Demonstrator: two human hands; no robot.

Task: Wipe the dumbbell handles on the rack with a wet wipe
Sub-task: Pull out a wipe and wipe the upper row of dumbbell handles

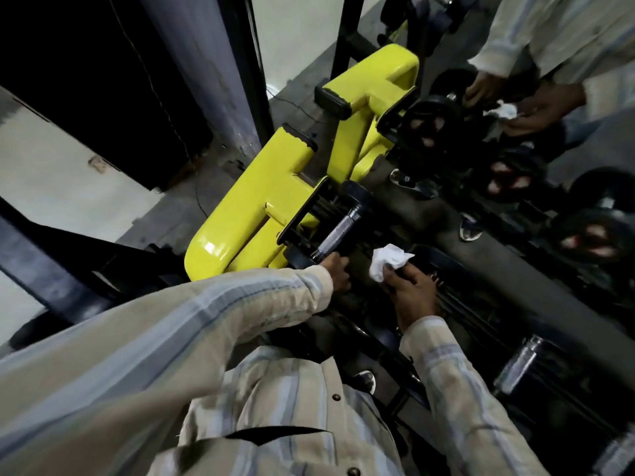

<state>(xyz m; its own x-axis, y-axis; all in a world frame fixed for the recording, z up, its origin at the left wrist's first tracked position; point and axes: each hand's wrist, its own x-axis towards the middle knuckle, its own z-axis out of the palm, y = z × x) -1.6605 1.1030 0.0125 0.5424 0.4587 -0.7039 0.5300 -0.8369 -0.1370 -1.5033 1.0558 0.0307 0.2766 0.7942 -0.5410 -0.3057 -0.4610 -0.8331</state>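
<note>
A dumbbell with a knurled chrome handle (338, 231) and black heads lies tilted on the rack, beside the yellow frame (247, 214). My left hand (338, 273) is curled around the dumbbell's near end, just below the handle. My right hand (412, 293) holds a crumpled white wet wipe (388, 261) between thumb and fingers, a little to the right of the handle and not touching it. Both arms wear a pale striped shirt.
A second dumbbell with a chrome handle (519, 365) rests on the rack at lower right. Dark rack rails (481, 242) run diagonally. A mirror at upper right reflects hands holding a wipe (501, 109) and more black dumbbells (426, 128). Grey floor and a pillar lie to the left.
</note>
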